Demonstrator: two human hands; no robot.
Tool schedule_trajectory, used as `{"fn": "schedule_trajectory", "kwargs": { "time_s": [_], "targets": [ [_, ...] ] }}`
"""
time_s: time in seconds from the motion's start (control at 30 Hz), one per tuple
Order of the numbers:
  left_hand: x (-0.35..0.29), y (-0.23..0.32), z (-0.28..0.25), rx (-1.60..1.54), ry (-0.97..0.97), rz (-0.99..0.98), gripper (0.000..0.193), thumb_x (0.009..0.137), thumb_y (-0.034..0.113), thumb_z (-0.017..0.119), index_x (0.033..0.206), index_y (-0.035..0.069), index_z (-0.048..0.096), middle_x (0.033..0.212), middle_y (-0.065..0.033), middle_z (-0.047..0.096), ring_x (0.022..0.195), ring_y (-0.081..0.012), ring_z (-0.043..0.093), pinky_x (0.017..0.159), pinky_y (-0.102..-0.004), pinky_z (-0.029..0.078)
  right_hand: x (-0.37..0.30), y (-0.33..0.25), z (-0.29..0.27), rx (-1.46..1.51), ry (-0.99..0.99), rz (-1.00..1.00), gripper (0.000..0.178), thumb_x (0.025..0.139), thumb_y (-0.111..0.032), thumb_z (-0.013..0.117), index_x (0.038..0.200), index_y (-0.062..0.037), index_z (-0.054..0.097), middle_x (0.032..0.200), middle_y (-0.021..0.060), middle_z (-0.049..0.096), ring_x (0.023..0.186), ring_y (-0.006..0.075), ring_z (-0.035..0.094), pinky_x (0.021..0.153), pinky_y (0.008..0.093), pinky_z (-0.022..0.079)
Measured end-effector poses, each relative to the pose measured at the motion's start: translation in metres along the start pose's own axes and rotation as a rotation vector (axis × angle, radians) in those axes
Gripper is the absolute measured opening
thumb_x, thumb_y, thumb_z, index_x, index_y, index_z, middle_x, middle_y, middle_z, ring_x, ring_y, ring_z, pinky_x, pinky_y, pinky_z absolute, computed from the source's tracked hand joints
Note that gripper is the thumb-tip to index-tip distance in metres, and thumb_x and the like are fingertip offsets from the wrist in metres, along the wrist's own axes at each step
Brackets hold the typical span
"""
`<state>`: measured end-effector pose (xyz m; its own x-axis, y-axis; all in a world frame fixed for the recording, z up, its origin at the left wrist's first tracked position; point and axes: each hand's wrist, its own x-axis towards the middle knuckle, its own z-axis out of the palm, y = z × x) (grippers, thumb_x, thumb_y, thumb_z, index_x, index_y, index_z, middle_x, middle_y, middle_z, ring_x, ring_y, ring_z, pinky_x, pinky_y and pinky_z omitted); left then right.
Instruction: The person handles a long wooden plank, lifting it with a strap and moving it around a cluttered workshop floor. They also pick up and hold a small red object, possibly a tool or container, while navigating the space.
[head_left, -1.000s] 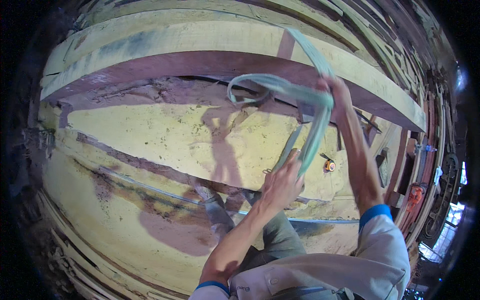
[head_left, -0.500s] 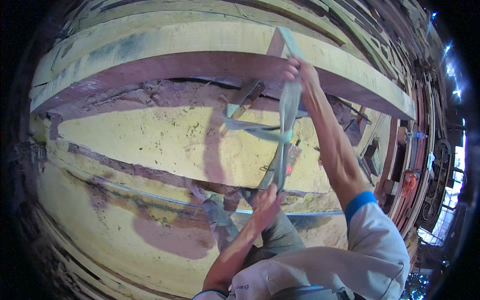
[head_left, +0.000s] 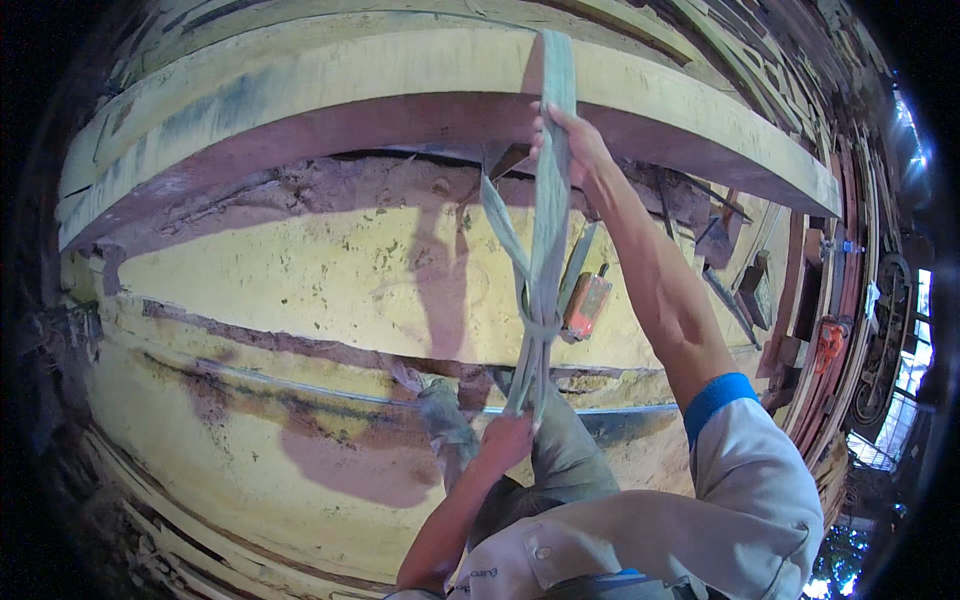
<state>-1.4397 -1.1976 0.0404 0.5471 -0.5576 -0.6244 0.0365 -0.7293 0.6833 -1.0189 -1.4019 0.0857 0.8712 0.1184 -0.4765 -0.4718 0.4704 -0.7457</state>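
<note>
A pale green webbing sling hangs over the long squared timber beam and runs down toward me. Partway down, its strands pass through a loop and bunch together. My right hand is closed around the sling just under the beam, fingers showing at its left edge. Lower, in front of my legs, my left hand grips the gathered lower end in a fist. To the left of the main strand, one slack strand bows outward.
A red and grey box with a short stub lies on the yellowish slab just right of the sling. Stacked planks lie beyond the beam. At the right sits an orange-red object among long timbers.
The sling's twisted strands have straightened and drawn into a tighter bundle. My left hand has moved down and slightly left, pulling the end; my right hand has shifted slightly up and left.
</note>
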Motion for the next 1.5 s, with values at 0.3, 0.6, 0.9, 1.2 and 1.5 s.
{"fn": "schedule_trajectory", "kwargs": {
  "time_s": [0.3,0.6,0.9,1.2,1.5],
  "targets": [
    [0.067,-0.035,-0.032,-0.252,0.352,-0.234,0.030,0.094,0.030,0.051,0.098,0.002,0.060,0.083,-0.0212,0.066,0.079,-0.0410,0.065,0.066,-0.0488,0.051,-0.153,0.058,0.005,-0.231,0.069,-0.036,0.026,0.097,-0.034,0.055,0.100,-0.0077,0.055,0.068,-0.0012,0.051,0.062,0.0116,0.054,0.057,0.0281,0.046],
    [-0.191,0.003,0.036,-0.785,-0.036,-0.240,0.046,0.097,0.044,0.047,0.103,0.001,0.060,0.078,-0.0234,0.063,0.074,-0.0396,0.063,0.067,-0.0457,0.047,-0.224,0.203,-0.002,0.003,0.276,0.500,0.063,0.092,-0.055,0.050,0.135,-0.0099,0.043,0.131,0.0205,0.051,0.108,0.0385,0.055,0.090,0.0529,0.046],
    [-0.141,-0.047,-0.027,-0.707,-0.141,-0.094,0.039,0.099,0.040,0.049,0.095,0.002,0.059,0.081,-0.0020,0.058,0.079,-0.0134,0.054,0.071,-0.0320,0.046,-0.256,0.112,0.076,0.175,0.260,0.244,0.038,0.096,-0.039,0.053,0.107,-0.0019,0.056,0.064,-0.0002,0.046,0.047,0.0111,0.041,0.040,0.0261,0.034],
    [0.101,0.035,-0.221,-1.491,-0.066,0.077,0.039,0.097,0.042,0.052,0.109,0.005,0.055,0.091,-0.0069,0.059,0.082,-0.0198,0.061,0.073,-0.0330,0.052,-0.263,0.161,0.075,-0.490,0.053,0.139,0.035,0.096,-0.034,0.055,0.091,-0.0007,0.064,0.074,0.0065,0.066,0.065,0.0167,0.062,0.062,0.0353,0.050],
    [0.175,0.034,-0.187,-1.509,0.201,0.046,0.020,0.099,0.029,0.052,0.101,0.010,0.049,0.070,-0.0022,0.054,0.053,-0.0114,0.050,0.047,-0.0277,0.046,-0.082,0.020,-0.025,-0.909,0.101,-0.420,0.046,0.094,-0.040,0.058,0.105,0.0037,0.062,0.099,0.0146,0.066,0.094,0.0206,0.062,0.081,0.0362,0.050]
  ]
}}
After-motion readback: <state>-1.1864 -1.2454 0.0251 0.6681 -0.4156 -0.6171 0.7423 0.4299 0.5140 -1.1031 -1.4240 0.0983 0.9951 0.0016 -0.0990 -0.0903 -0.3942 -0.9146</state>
